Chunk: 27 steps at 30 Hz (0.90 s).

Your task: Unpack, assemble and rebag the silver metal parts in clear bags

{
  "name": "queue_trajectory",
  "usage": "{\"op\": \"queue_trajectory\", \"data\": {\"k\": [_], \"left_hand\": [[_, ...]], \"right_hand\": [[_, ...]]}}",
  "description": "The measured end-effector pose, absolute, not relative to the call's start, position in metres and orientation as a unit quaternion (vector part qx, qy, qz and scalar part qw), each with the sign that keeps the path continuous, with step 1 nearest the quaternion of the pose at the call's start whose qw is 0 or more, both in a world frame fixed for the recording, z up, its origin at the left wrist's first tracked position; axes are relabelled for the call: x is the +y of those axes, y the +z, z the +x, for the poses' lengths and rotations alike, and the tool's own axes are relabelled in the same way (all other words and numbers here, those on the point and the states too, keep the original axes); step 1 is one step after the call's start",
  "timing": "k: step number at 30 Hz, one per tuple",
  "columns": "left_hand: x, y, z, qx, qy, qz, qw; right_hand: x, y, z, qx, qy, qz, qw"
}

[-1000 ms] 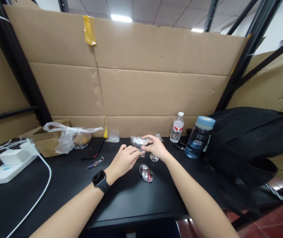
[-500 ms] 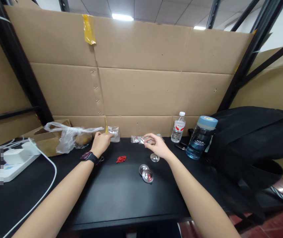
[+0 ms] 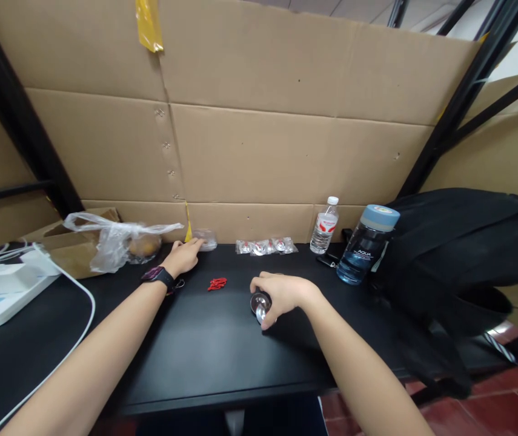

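Observation:
At mid-table my right hand (image 3: 281,297) curls over shiny round metal discs (image 3: 260,303), thumb at the near side and fingers at the far side. Its palm and knuckles hide part of them, so I cannot tell how many are in the grip. My left hand (image 3: 185,255), with a dark watch on its wrist, lies at the back of the table, fingers stretched toward a clear plastic bag (image 3: 208,238) and at its edge. Between the hands lies a small bundle of red cords (image 3: 217,284). A row of clear packets (image 3: 266,246) with shiny, red-marked discs inside rests by the cardboard wall.
At right stand a water bottle (image 3: 325,226), a blue-lidded bottle (image 3: 366,245) and a black backpack (image 3: 463,254). A knotted plastic bag (image 3: 113,242), cardboard box (image 3: 70,251), white power strip (image 3: 17,287) and cable (image 3: 91,315) occupy the left. Cardboard (image 3: 259,157) closes the back.
My right hand has moved from beside the packets toward me, closing over the metal discs. Under my left fingers the clear bag now lies flatter. The view has tipped downward.

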<state>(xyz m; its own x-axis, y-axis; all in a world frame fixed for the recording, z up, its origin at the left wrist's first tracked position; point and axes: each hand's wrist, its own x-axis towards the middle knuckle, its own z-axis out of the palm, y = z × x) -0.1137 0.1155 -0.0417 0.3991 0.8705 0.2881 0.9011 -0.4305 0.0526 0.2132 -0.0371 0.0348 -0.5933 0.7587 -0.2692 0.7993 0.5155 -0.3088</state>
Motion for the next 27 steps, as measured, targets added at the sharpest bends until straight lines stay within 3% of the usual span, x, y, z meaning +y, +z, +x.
{"op": "queue_trajectory", "data": {"k": [14,27], "left_hand": [[0.110,-0.041,-0.111,-0.522,-0.131,-0.840,0.066],[0.081,-0.006,-0.084,-0.542,-0.195,-0.810,0.110]], "right_hand": [[-0.061,0.038,0.196,0.841,-0.120,0.518,0.101],[-0.056,0.037,0.199,0.853,-0.125,0.502,0.068]]}}
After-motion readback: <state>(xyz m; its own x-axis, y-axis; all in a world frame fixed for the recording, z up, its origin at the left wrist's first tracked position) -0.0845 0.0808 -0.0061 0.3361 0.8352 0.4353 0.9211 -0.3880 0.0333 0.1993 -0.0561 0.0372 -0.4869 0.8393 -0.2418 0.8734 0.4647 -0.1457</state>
